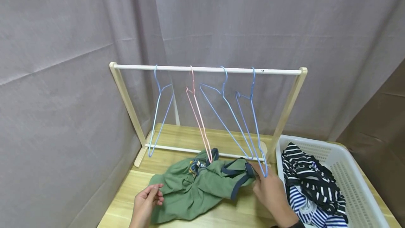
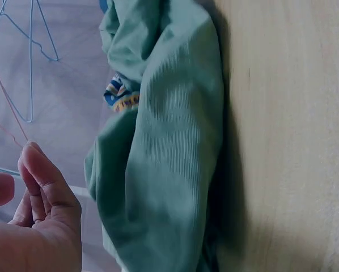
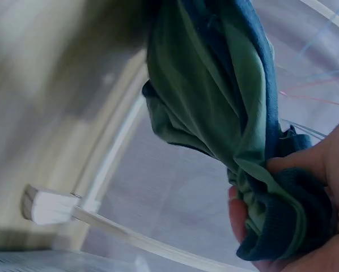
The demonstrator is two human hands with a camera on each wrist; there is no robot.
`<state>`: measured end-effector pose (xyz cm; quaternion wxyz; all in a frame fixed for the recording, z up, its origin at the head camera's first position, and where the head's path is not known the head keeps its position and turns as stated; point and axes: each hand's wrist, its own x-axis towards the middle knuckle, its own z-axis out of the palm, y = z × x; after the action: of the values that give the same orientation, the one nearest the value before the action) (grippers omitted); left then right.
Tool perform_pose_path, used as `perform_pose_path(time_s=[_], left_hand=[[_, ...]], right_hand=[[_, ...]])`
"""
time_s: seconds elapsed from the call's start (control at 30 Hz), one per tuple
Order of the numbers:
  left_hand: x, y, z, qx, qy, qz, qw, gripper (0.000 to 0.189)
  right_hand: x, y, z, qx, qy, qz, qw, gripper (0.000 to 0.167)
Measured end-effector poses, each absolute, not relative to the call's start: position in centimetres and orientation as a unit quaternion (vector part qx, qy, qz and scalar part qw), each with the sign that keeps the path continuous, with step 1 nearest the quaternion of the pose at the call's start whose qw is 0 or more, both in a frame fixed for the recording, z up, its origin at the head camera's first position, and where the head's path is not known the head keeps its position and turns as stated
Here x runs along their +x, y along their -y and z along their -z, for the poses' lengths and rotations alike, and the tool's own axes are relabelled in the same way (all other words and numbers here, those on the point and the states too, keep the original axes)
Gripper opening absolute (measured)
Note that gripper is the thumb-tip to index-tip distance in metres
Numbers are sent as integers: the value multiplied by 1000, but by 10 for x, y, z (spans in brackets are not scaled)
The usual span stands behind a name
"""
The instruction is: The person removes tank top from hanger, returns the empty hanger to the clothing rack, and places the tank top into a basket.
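A green shirt with navy trim and a small patterned print lies bunched on the wooden table. My right hand grips it by a navy-trimmed end. In the right wrist view, thumb and fingers curl round the gathered navy edging. My left hand is beside the shirt's left side, fingers loosely bent and thumb apart, holding nothing. In the left wrist view that hand is apart from the cloth. A pink hanger on the rack reaches down to the shirt, its lower end overlapping it.
The wooden rack with a white rail stands behind the shirt. Blue hangers hang from it on both sides of the pink one. At right, a white basket holds striped clothes. Grey curtain closes off the back and left.
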<state>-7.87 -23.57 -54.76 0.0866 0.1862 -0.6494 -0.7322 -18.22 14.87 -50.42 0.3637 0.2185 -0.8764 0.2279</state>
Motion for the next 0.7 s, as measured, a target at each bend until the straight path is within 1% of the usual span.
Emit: perform_pose_path(time_s=[0.1,0.23,0.33,0.43,0.6,0.7], left_hand=[[-79,236,546,190,647,734,86,35],[-77,237,544,190,646,734,83,36],[-76,238,543,192,648,733,83,36],[-74,239,543,196,646,733,81,36],[-73,240,545,201,640,737,82,35],[-71,241,546,203,638,738,83,35]], right_hand=[[-184,-147,494,224,863,-230,391,58],[-188,-140,486,239,849,-234,409,48],[-190,-131,484,253,846,-221,415,48],[-192,-121,482,258,851,-228,397,51],[-196,-105,483,269,854,-306,324,54],[-201,-96,486,278,851,-320,308,52]])
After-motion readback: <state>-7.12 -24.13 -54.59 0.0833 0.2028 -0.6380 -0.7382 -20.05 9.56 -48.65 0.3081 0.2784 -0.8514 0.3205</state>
